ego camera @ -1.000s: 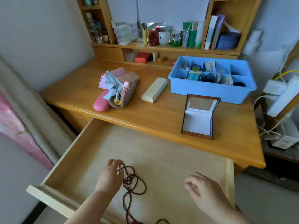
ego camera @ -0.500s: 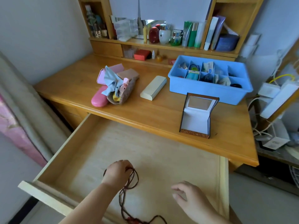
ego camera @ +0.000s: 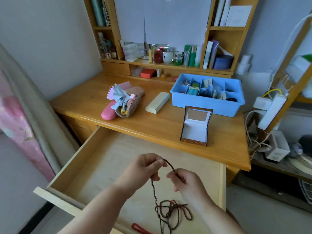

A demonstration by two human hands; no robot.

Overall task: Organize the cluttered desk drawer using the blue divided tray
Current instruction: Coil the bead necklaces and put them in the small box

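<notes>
Tabletop (ego camera: 152, 127) carrying blue divided tray (ego camera: 206, 105) far right, open box (ego camera: 195, 127) just near it. Drawer (ego camera: 101, 166) standing open, near side. Left hand (ego camera: 143, 169) and right hand (ego camera: 187, 184) hovering over drawer, fingers pinching beaded cord (ego camera: 168, 211); cord's loops hanging below.

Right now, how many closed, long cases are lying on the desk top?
2 that show clearly: a pink case at the left, partly under a heap of cloth, and a cream case lying apart, between that heap and the blue tray. The heap may hide more.
</notes>
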